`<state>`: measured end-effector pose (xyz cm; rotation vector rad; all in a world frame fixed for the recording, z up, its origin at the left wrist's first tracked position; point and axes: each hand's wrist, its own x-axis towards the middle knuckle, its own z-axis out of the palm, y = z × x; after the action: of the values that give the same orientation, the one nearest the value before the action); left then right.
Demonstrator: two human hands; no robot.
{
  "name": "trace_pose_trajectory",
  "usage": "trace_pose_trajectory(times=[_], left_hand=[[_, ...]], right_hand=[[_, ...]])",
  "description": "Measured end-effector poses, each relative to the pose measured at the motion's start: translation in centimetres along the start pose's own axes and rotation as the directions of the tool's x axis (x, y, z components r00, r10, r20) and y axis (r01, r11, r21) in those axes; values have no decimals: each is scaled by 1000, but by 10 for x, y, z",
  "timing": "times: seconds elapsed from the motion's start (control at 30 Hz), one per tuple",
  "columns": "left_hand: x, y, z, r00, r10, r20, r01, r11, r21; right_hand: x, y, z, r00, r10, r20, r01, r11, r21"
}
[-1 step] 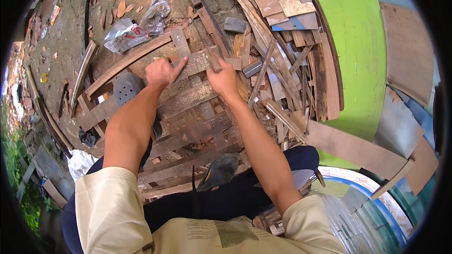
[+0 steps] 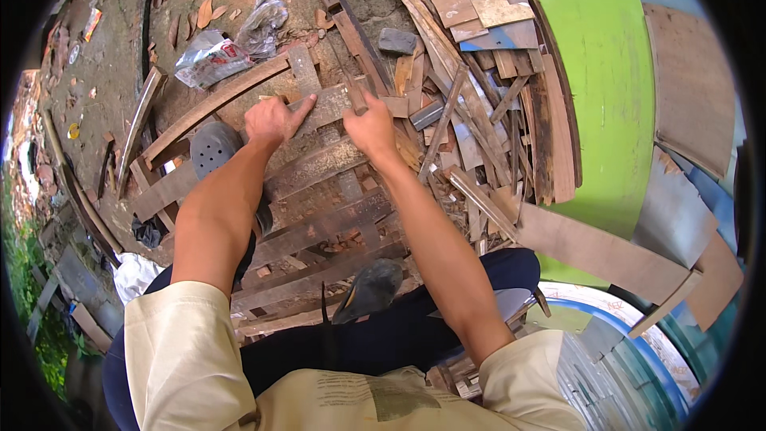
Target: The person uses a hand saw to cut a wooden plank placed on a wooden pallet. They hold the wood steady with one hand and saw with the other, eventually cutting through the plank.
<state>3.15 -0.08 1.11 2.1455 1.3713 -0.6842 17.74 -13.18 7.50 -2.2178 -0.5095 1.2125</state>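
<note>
My left hand (image 2: 270, 120) grips a weathered wooden plank (image 2: 325, 109), its thumb stretched along the top and its fingers curled at the far edge. Wrapped round the handle of a handsaw (image 2: 354, 94) is my right hand (image 2: 371, 126). The saw's thin blade shows nearly edge on, pointing away from me across the plank near its right end; its teeth cannot be made out. Beneath the plank lies a slatted wooden frame (image 2: 319, 227). A grey clog (image 2: 215, 149) on my left foot rests on the slats, and another dark clog (image 2: 369, 291) is nearer to me.
Scrap boards and sticks (image 2: 479, 136) are heaped on the right, beside a bright green panel (image 2: 602, 104). A grey block (image 2: 397, 41) and crumpled plastic bags (image 2: 214, 60) lie beyond my hands. A long brown board (image 2: 598, 247) slants at the near right.
My right hand has shifted slightly left with the saw handle. My left hand stays nearly in place on the plank.
</note>
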Motion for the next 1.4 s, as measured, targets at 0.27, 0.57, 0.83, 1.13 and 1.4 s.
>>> trace_pose_trajectory(times=[0.27, 0.57, 0.83, 1.13, 1.4], left_hand=[[8, -26, 13, 999, -23, -47, 22, 999, -33], [17, -16, 14, 995, 26, -98, -27, 1000, -12], [6, -21, 0, 997, -66, 40, 66, 998, -8], [8, -13, 6, 1000, -4, -17, 3, 999, -41], [8, -20, -1, 1000, -19, 3, 19, 999, -46]], right_hand=[[-251, 54, -55, 990, -126, -57, 127, 992, 13], [-16, 54, 16, 962, -246, -117, 259, 959, 111], [-245, 17, -79, 996, -75, 44, 77, 997, -22], [-27, -12, -6, 1000, 20, 8, -20, 1000, -14], [-216, -5, -82, 994, -104, 17, 104, 994, -18]])
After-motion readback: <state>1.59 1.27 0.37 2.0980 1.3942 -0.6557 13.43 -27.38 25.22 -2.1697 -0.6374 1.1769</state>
